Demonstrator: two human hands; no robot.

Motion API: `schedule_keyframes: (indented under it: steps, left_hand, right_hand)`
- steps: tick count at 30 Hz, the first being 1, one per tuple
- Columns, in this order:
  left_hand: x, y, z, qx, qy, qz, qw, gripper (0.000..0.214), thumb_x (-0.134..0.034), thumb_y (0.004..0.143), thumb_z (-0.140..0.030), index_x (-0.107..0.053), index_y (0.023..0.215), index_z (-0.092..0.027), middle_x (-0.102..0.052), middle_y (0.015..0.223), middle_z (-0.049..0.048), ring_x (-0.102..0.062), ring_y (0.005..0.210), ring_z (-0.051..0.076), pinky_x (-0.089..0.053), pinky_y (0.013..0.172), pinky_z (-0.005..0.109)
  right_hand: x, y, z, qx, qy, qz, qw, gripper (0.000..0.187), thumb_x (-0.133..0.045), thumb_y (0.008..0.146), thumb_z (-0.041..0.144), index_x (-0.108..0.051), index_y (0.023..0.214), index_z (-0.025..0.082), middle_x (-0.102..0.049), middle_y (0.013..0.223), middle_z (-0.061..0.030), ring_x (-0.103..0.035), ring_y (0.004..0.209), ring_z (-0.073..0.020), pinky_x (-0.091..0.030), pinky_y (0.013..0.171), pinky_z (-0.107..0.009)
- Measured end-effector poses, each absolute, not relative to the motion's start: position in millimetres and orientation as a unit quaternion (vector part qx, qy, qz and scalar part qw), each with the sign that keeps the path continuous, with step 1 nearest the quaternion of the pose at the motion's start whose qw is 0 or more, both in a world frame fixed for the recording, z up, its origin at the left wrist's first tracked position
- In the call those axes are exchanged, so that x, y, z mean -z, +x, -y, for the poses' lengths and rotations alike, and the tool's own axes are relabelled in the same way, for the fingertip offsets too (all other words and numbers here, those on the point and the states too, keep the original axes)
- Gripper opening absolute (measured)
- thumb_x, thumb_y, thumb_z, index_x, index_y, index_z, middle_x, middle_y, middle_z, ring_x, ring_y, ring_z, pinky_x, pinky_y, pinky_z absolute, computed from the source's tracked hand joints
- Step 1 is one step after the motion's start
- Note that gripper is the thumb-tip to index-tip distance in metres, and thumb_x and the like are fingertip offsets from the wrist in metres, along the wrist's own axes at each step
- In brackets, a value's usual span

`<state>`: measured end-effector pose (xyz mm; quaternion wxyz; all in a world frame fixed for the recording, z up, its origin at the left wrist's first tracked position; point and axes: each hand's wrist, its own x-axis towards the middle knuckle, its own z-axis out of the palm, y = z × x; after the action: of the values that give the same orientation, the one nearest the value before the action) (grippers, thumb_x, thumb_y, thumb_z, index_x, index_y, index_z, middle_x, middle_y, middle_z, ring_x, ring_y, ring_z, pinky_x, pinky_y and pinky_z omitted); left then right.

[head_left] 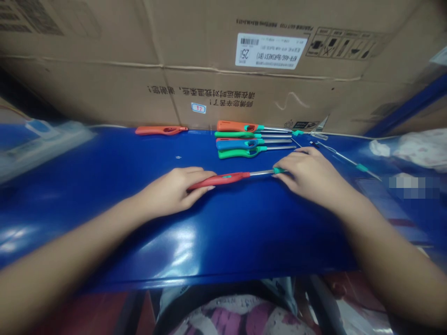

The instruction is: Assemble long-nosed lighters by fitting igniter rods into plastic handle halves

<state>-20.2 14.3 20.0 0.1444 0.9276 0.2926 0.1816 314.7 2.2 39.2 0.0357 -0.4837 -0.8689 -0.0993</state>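
Over the blue table a red long-necked lighter (232,178) lies between my two hands, its metal neck pointing right. My left hand (179,188) is closed round the end of its red handle. At the other end my right hand (303,170) pinches the teal tip (278,170) of the neck. Just behind, several assembled lighters lie in a stack of rows: an orange one (232,125), a blue one (232,144) and a green one (230,153) among them. A red-orange lighter handle (155,130) without a neck lies at the back left.
A large cardboard box (195,46) stands like a wall along the table's back edge. To the right lie a thin metal rod with a teal piece (361,167) and a crumpled white bag (424,149). A blurred pale object (49,144) sits at the left.
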Motion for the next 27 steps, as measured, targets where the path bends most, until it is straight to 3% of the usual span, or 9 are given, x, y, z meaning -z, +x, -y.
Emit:
schedule_keyframes:
  steps: [12, 17, 22, 27]
  left_hand:
    - [-12.9, -10.3, 1.9, -0.163, 0.928, -0.273, 0.195, 0.03, -0.05, 0.103, -0.034, -0.064, 0.125, -0.019, -0.07, 0.097, 0.0049, -0.066, 0.085, 0.017, -0.048, 0.078, 0.027]
    - [-18.3, -9.3, 0.8, -0.181, 0.869, -0.33, 0.32, 0.033, -0.057, 0.098, -0.041, -0.069, 0.081, -0.015, -0.054, 0.06, -0.0027, -0.049, 0.053, 0.009, -0.036, 0.053, 0.022]
    - [-21.6, -7.3, 4.3, -0.151, 0.738, -0.387, 0.532, 0.042, -0.056, 0.095, -0.05, -0.072, 0.085, -0.012, -0.046, 0.048, -0.0048, -0.039, 0.042, 0.008, -0.028, 0.041, 0.02]
    - [-20.2, -6.9, 7.7, -0.149, 0.746, -0.373, 0.531, 0.042, -0.058, 0.094, -0.05, -0.073, 0.082, -0.012, -0.046, 0.05, -0.0044, -0.035, 0.043, 0.007, -0.026, 0.042, 0.02]
  right_hand:
    - [-20.3, 276.9, 15.4, 0.102, -0.32, 0.933, 0.13, 0.025, -0.048, 0.103, 0.024, -0.071, 0.099, 0.014, -0.077, 0.097, -0.0089, -0.068, 0.086, -0.0203, -0.04, 0.087, -0.037]
    - [-25.8, 283.8, 12.3, 0.098, -0.323, 0.926, 0.17, 0.024, -0.052, 0.102, 0.03, -0.07, 0.106, 0.014, -0.077, 0.096, -0.0084, -0.067, 0.088, -0.0206, -0.041, 0.085, -0.037]
    - [-26.5, 284.0, 12.3, 0.121, -0.276, 0.932, 0.201, 0.019, -0.053, 0.102, 0.024, -0.068, 0.103, 0.013, -0.076, 0.095, -0.0088, -0.064, 0.083, -0.0194, -0.042, 0.083, -0.037]
    - [-22.1, 283.1, 13.2, 0.101, -0.236, 0.944, 0.206, 0.02, -0.052, 0.101, 0.022, -0.067, 0.1, 0.009, -0.072, 0.087, -0.0111, -0.061, 0.079, -0.0201, -0.043, 0.077, -0.036]
